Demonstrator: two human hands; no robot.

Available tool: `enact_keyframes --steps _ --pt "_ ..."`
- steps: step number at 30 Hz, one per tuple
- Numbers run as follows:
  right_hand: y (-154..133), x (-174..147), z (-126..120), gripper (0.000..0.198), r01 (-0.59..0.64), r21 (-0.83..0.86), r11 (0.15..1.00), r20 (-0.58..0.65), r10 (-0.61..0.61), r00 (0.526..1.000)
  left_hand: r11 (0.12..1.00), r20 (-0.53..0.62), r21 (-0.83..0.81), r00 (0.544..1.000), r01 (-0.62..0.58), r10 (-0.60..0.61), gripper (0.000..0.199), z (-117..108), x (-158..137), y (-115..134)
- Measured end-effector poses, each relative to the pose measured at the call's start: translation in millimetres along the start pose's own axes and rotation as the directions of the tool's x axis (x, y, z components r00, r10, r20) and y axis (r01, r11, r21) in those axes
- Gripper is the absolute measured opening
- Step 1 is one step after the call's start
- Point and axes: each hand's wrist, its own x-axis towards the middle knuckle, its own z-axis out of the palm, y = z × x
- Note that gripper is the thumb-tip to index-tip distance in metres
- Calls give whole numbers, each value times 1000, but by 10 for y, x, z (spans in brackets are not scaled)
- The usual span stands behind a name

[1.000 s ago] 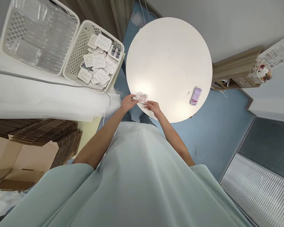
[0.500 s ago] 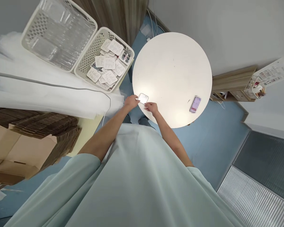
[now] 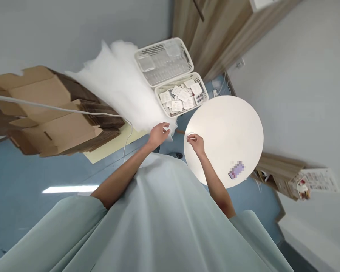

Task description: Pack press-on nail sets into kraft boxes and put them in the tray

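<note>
My left hand [image 3: 158, 135] is open, thumb and fingers apart, with nothing visible in it. It hovers at the near end of a pile of white foam sheets [image 3: 127, 87]; whether it touches them I cannot tell. At the left rim of the round white table [image 3: 229, 128], my right hand [image 3: 196, 143] is closed in a pinch. Just past its fingertips shows the pale edge of a small clear plastic case [image 3: 190, 133], mostly hidden by the fingers.
A white basket [image 3: 162, 99] holds many printed cards; behind it another basket [image 3: 145, 74] contains clear plastic cases. Flattened cardboard boxes [image 3: 45, 102] are stacked at left, with a grey cable [image 3: 96, 113] crossing before them. A purple blurred object [image 3: 236, 170] lies on the table.
The view has turned left. My left hand has let go of the small clear case and moved away toward the foam sheets. My right hand stays with the case at the table's rim.
</note>
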Motion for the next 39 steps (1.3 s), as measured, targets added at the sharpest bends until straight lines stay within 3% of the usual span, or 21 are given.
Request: enact_keyframes --steps 4,7,12,16,21,25,31,36,39 --pt "-480 299 275 19 111 -58 992 98 -105 990 996 -271 -33 959 78 -85 50 -352 82 -332" --pt "-800 479 531 14 159 -104 982 144 -143 979 991 -373 -30 918 133 -135 60 -515 265 -535" --pt "-1140 549 869 7 224 -138 965 222 -190 956 990 -354 -46 924 135 -143 74 -626 618 -670" --pt "-1194 466 987 6 232 -139 963 252 -192 948 991 -308 44 945 130 -110 78 -665 798 -673" --pt "-1112 367 1004 7 189 -159 969 248 -146 958 975 -294 161 950 156 -104 58 -700 868 -636" --pt "-1075 338 992 7 165 -193 967 242 -116 963 974 -281 179 956 141 -87 40 -741 828 -574" --pt "-1216 403 1029 9 235 -223 946 209 -189 960 982 -325 128 941 139 -91 38 -810 558 -408" --pt "-1522 544 1113 44 357 -210 910 100 -344 934 996 -367 67 930 55 -27 33 -846 188 -160" --pt "-1703 655 1131 59 334 -193 923 79 -324 943 999 -345 40 938 -22 34 30 -837 -3 -1"
